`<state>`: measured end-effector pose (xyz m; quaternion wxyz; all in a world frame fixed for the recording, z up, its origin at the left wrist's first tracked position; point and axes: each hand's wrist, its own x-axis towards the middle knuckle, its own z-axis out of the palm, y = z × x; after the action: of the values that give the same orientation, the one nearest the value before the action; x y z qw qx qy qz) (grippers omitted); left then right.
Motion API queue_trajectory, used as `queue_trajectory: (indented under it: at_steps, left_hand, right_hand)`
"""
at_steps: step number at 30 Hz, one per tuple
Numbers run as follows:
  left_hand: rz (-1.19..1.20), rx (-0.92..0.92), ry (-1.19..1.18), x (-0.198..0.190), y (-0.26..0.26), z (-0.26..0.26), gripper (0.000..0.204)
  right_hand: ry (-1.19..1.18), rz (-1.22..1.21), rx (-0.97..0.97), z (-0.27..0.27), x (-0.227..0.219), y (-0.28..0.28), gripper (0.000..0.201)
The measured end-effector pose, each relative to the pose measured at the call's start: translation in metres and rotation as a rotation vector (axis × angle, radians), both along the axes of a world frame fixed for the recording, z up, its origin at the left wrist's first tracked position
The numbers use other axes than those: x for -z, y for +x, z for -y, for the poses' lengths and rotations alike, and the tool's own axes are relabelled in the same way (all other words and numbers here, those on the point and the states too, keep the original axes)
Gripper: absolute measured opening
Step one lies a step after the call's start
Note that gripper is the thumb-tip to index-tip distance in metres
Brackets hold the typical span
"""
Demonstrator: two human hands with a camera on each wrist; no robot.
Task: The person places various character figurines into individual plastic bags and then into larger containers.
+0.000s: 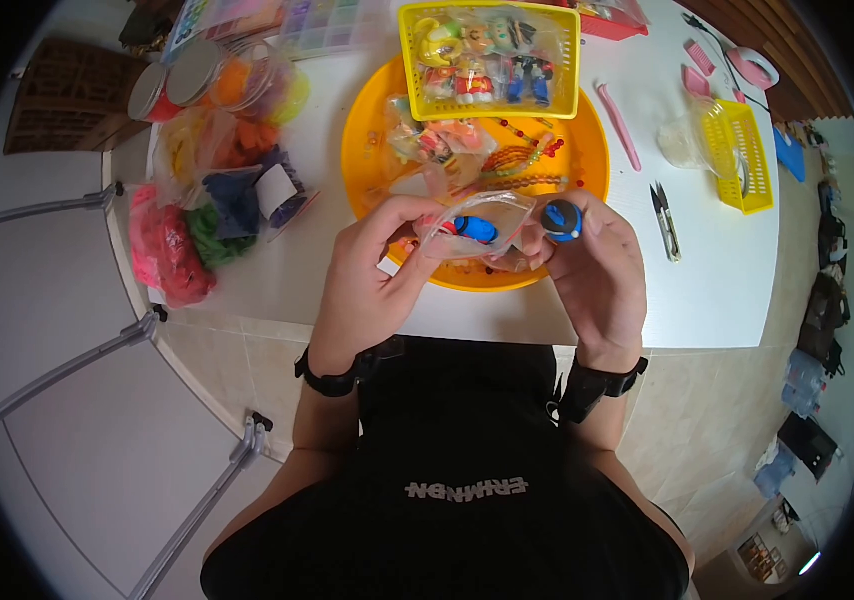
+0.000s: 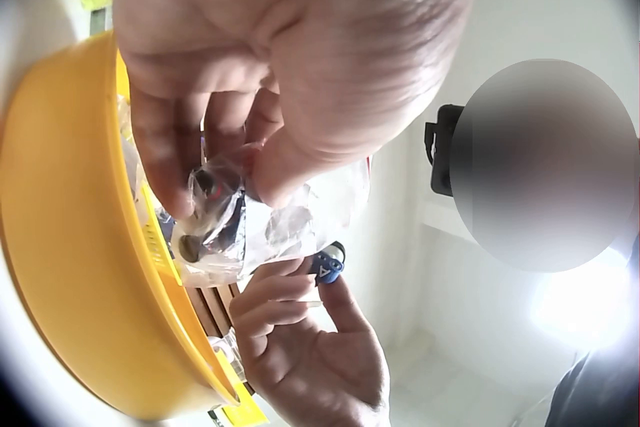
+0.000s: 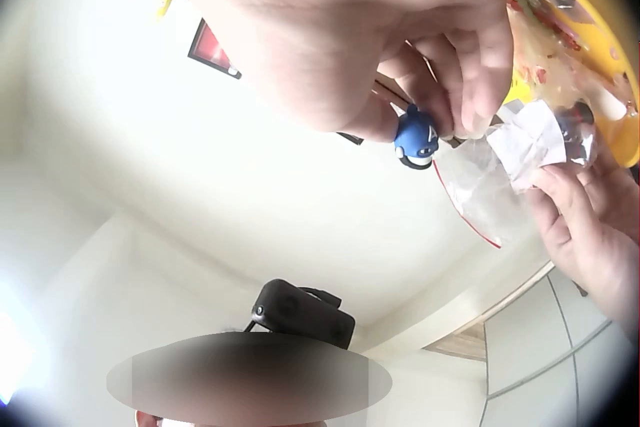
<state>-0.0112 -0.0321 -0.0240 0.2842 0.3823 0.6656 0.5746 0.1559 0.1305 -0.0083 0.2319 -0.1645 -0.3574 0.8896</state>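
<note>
My left hand [image 1: 369,285] pinches a clear zip bag [image 1: 507,208] over the orange basin. Inside the bag lies a blue and red piece [image 1: 475,229]; a folded white paper [image 3: 530,145] shows against the plastic in the right wrist view. Between thumb and fingers, my right hand [image 1: 602,268] holds a small blue toy head [image 1: 561,220] with a black band, outside the bag. The toy's blue side with white marks [image 3: 416,137] faces the right wrist camera. Other fingertips of that hand are right at the bag's edge.
Beaded strands and bagged pieces lie in the orange basin [image 1: 357,150]. A yellow basket [image 1: 405,60] of bagged figures overlaps its far rim. Left are bags of coloured material [image 1: 172,255] and jars [image 1: 192,75]. Snips [image 1: 665,222], pink tweezers [image 1: 619,128] and a small yellow basket [image 1: 759,185] lie right.
</note>
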Motion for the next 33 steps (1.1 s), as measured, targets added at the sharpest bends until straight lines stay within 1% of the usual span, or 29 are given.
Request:
queue_trajectory:
  at_steps: [1,4,7,10,12,16,19,22,25,26,29,33]
  left_hand:
    - [0.0,-0.004,0.008,0.001,0.0,0.0,0.021]
    - [-0.007,-0.013,0.028,0.002,0.0,-0.001,0.023]
    - [-0.014,-0.015,0.041,0.003,-0.001,0.0,0.024]
    - [-0.005,-0.02,0.051,0.005,0.0,0.0,0.023]
    - [0.004,-0.022,0.053,0.005,0.0,0.0,0.023]
    - [-0.132,-0.008,0.036,0.0,-0.001,-0.003,0.021]
    - [-0.212,-0.006,0.044,-0.006,-0.001,-0.005,0.02]
    - [-0.256,-0.001,0.029,-0.011,0.0,-0.007,0.021]
    - [-0.267,0.01,0.023,-0.015,0.002,-0.008,0.022]
    - [-0.267,0.015,0.021,-0.017,0.002,-0.009,0.022]
    - [-0.219,0.039,-0.019,-0.022,0.003,-0.006,0.019]
    - [-0.195,0.056,-0.036,-0.022,0.004,-0.004,0.018]
  right_hand:
    - [-0.014,0.003,0.007,0.0,-0.001,-0.001,0.031]
    - [-0.018,0.119,0.07,0.002,-0.01,-0.003,0.023]
    - [0.039,0.064,0.113,-0.002,-0.004,-0.002,0.023]
    - [0.109,0.095,0.233,-0.002,-0.009,-0.003,0.025]
    - [0.219,0.149,0.234,-0.001,-0.015,-0.002,0.028]
    - [0.427,0.213,0.298,0.003,-0.027,-0.004,0.032]
    - [0.491,0.245,0.329,0.008,-0.035,0.001,0.036]
    - [0.72,0.253,0.371,0.016,-0.037,0.0,0.034]
    - [1.041,0.321,0.244,0.008,-0.036,0.004,0.033]
    - [1.109,0.322,0.238,0.006,-0.038,0.001,0.029]
    - [1.247,0.302,0.254,0.006,-0.042,-0.003,0.026]
    - [1.22,0.358,0.187,0.007,-0.041,-0.004,0.024]
